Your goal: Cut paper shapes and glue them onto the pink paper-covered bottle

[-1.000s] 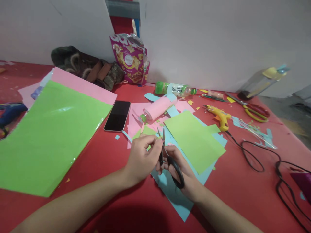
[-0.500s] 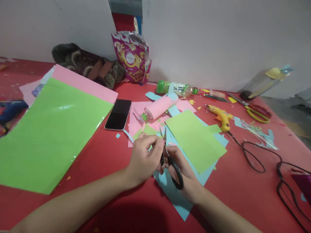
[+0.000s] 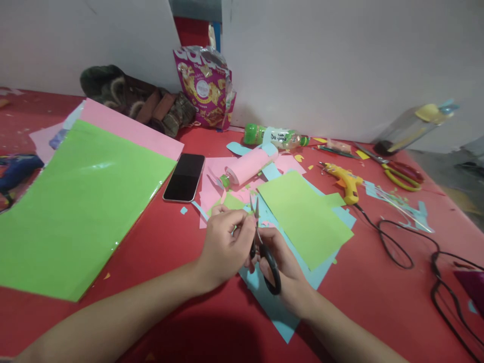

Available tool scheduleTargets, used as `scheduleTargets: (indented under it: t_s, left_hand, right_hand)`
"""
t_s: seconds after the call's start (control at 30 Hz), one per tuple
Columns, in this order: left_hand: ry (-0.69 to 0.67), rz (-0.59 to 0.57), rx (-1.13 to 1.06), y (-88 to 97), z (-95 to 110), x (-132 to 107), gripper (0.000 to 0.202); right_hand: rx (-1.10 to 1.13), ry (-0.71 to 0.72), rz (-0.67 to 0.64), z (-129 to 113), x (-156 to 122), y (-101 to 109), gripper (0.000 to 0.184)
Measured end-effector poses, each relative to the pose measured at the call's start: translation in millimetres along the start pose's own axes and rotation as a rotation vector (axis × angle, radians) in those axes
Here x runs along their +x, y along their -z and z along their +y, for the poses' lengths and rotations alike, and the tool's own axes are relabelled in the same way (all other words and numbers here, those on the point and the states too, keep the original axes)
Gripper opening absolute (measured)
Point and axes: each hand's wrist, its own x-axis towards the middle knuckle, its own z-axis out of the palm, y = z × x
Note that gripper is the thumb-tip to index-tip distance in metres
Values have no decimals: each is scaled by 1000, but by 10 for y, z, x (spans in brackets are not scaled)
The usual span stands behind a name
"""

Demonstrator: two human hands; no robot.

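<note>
My right hand [image 3: 285, 269] grips black-handled scissors [image 3: 270, 269], blades pointing away from me and slightly apart. Close against them, my left hand [image 3: 227, 244] is closed in a pinch. A tiny bit of green paper [image 3: 250, 214] shows at its fingertips by the blades; most of it is hidden. Beneath the hands lie a light blue sheet [image 3: 278, 315] and small scraps. A green sheet [image 3: 308, 222] rests on the blue one to the right. Just beyond the hands, a bottle wrapped in pink paper [image 3: 248, 166] lies on its side, its green cap toward the left.
Left of my hands are a phone [image 3: 184, 177] and a large green sheet in clear film [image 3: 83, 212]. To the right lie a yellow glue gun [image 3: 345, 182] with its black cord [image 3: 397, 257] and larger scissors [image 3: 403, 176]. A green bottle [image 3: 274, 136] and snack bag [image 3: 204, 88] are behind.
The scissors' lower handle has shifted slightly left and up in my right hand. My left hand stays in nearly the same place.
</note>
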Motion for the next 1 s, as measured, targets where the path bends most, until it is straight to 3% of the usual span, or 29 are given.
scheduleTargets:
  t_s: [1.0]
  left_hand:
    - [-45, -4, 18, 0, -24, 28, 31]
  right_hand:
    - [21, -26, 39, 19, 14, -11, 30]
